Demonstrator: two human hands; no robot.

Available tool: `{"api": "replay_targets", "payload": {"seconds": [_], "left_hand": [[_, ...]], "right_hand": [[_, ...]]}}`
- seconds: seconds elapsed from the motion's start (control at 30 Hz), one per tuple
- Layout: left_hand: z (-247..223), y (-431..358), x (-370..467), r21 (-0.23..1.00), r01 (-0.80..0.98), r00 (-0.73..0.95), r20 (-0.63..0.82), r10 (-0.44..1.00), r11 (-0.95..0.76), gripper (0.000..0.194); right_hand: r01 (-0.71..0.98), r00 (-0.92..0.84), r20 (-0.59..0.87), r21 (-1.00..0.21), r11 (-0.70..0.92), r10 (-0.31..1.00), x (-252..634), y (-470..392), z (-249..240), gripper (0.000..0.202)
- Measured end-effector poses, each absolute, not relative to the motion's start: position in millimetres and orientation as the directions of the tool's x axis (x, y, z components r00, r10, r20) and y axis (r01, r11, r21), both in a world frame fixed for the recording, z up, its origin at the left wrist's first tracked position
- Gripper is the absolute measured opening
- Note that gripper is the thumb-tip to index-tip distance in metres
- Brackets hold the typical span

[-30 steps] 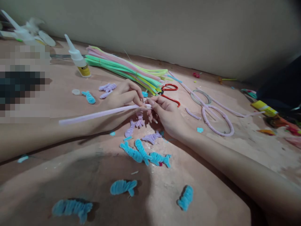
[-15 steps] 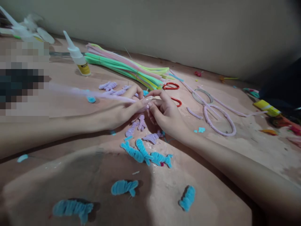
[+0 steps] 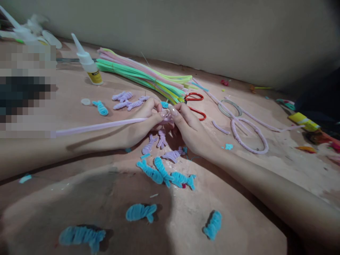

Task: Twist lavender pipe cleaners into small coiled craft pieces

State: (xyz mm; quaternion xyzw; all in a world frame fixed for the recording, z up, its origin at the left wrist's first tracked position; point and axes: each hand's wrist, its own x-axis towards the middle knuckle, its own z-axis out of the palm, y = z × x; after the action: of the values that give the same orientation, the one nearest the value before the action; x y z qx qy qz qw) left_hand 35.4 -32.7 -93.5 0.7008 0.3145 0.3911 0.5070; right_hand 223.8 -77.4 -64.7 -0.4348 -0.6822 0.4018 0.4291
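Note:
Near the middle, my left hand [image 3: 150, 118] is closed on a lilac pipe cleaner [image 3: 106, 125], whose long end stretches left over my forearm. My right hand [image 3: 187, 122] meets it fingertip to fingertip, pinching the bent end of the same pipe cleaner; the pinched part is mostly hidden by the fingers. Small lilac twisted fish shapes [image 3: 150, 144] lie just below the hands, and more lilac ones [image 3: 123, 96] lie behind my left hand. Several blue fish shapes [image 3: 162, 170] rest nearer to me.
A bundle of coloured pipe cleaners [image 3: 143, 76] lies behind the hands, beside red-handled scissors [image 3: 195, 96]. A glue bottle [image 3: 91, 69] stands at the back left. To the right are a grey ring [image 3: 230, 108], a lilac loop [image 3: 249, 136] and a yellow packet [image 3: 304, 121].
The long lilac end has swung down towards my left forearm, uncovering a blue fish shape and a clear cap. My fingertips have shifted slightly on the pinched part.

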Motion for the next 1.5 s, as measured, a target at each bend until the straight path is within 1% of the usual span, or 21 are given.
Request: {"api": "replay_targets", "payload": {"seconds": [0.1,0.17,0.23,0.33,0.43,0.57,0.67,0.77,0.9,1.1,1.3,1.37,1.5], "left_hand": [[-87.2,-34.6,36.2,0.99,-0.029,0.553,0.133,0.822,-0.141,0.013],[-80.8,-35.5,37.6,0.996,-0.057,0.587,0.092,0.804,-0.073,0.015],[-72.8,-36.4,39.6,0.998,-0.058,0.613,0.05,0.788,-0.018,0.02],[-61.0,-38.8,43.0,0.998,-0.056,0.632,0.013,0.775,0.029,0.025],[-55.9,-41.4,45.4,0.999,-0.051,0.616,0.033,0.787,-0.002,0.025],[-60.5,-41.2,45.9,0.995,-0.085,0.618,0.093,0.781,-0.052,0.024],[-65.8,-38.8,44.9,0.994,-0.103,0.613,0.101,0.784,-0.047,0.022],[-69.3,-36.7,43.5,0.992,-0.123,0.616,0.076,0.784,0.001,0.022],[-71.3,-34.5,42.3,0.991,-0.133,0.621,0.065,0.781,0.023,0.024],[-70.0,-34.0,41.5,0.996,-0.085,0.613,0.04,0.789,0.016,0.028],[-67.1,-35.5,38.6,0.995,-0.098,0.693,0.086,0.715,-0.025,0.02],[-65.2,-35.0,37.9,0.996,-0.093,0.704,0.074,0.706,-0.012,0.018],[-64.5,-34.3,37.6,0.996,-0.092,0.632,0.043,0.774,0.02,0.015]], "right_hand": [[0.317,-0.307,0.297,-0.864,0.392,0.904,224.7,-78.5,-61.4,0.041],[0.312,-0.348,0.311,-0.851,0.422,0.884,224.7,-77.8,-60.5,0.042],[0.268,-0.375,0.282,-0.879,0.395,0.883,224.4,-76.3,-60.6,0.043],[0.147,-0.378,0.175,-0.958,0.246,0.909,223.6,-72.9,-63.3,0.043],[0.051,-0.346,0.117,-0.988,0.144,0.931,221.9,-69.0,-67.6,0.046],[0.071,-0.306,0.1,-0.989,0.127,0.947,218.4,-67.7,-69.4,0.051],[0.097,-0.297,0.122,-0.983,0.157,0.947,216.0,-70.0,-68.6,0.052],[0.087,-0.303,0.145,-0.98,0.179,0.942,214.8,-71.5,-69.7,0.05],[0.094,-0.307,0.165,-0.975,0.203,0.937,216.2,-70.9,-71.0,0.047],[0.259,-0.349,0.221,-0.911,0.32,0.911,222.2,-69.9,-62.0,0.042],[0.199,-0.419,0.302,-0.889,0.411,0.856,225.3,-68.3,-59.9,0.049],[0.173,-0.415,0.293,-0.904,0.391,0.861,225.5,-68.2,-60.9,0.052],[0.136,-0.373,0.189,-0.957,0.255,0.908,226.3,-67.9,-63.5,0.055]]}}
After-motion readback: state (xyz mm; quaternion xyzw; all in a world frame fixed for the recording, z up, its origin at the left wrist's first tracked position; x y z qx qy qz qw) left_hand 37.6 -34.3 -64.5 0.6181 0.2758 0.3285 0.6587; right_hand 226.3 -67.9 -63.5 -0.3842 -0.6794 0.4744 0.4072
